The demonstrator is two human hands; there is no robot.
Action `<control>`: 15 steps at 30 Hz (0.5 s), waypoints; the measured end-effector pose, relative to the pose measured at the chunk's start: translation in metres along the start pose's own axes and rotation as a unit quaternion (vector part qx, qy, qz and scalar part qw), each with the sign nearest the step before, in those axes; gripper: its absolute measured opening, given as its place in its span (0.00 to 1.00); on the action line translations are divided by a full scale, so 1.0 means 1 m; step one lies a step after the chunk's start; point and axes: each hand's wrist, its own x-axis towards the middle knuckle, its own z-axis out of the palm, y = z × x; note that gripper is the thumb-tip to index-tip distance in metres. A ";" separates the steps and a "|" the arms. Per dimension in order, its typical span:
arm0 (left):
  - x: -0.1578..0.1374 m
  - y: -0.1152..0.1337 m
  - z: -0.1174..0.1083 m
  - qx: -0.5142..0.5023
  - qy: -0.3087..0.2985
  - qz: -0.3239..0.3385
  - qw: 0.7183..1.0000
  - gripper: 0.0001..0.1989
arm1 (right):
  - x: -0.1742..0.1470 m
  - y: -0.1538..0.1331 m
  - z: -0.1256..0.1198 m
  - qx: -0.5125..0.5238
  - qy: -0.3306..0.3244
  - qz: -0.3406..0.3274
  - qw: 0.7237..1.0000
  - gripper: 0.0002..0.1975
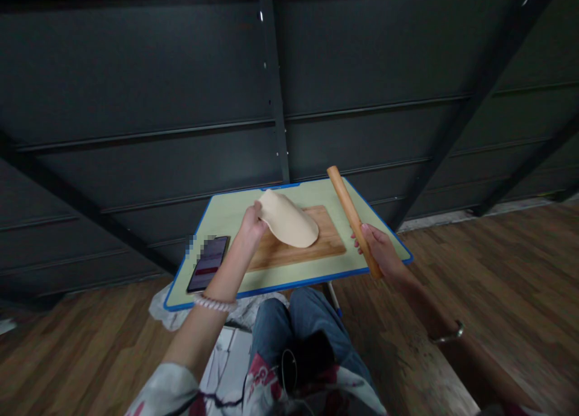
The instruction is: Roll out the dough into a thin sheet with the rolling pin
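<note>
A thin, pale sheet of dough hangs from my left hand, which pinches it at its left edge. The sheet is lifted and tilted, its lower right end over the wooden cutting board; whether that end touches the board I cannot tell. In my right hand is a wooden rolling pin, gripped near its lower end. The pin points up and away, to the right of the board and above the table's right side.
The small folding table has a pale green top and blue rim. On its left side lies a phone with a lit screen. A dark panelled wall stands right behind the table. Plastic wrapping and a white box are below it.
</note>
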 end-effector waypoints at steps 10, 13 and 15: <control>-0.031 -0.011 -0.080 0.074 0.165 0.015 0.983 0.12 | 0.005 0.000 0.017 -0.111 -0.084 -0.020 0.990 0.21; -0.034 -0.006 -0.081 0.116 0.197 0.068 0.971 0.11 | 0.013 0.005 0.026 -0.221 -0.112 -0.094 0.964 0.20; -0.037 -0.007 -0.079 0.172 0.217 0.143 0.950 0.12 | 0.014 0.002 0.034 -0.310 -0.120 -0.156 0.930 0.18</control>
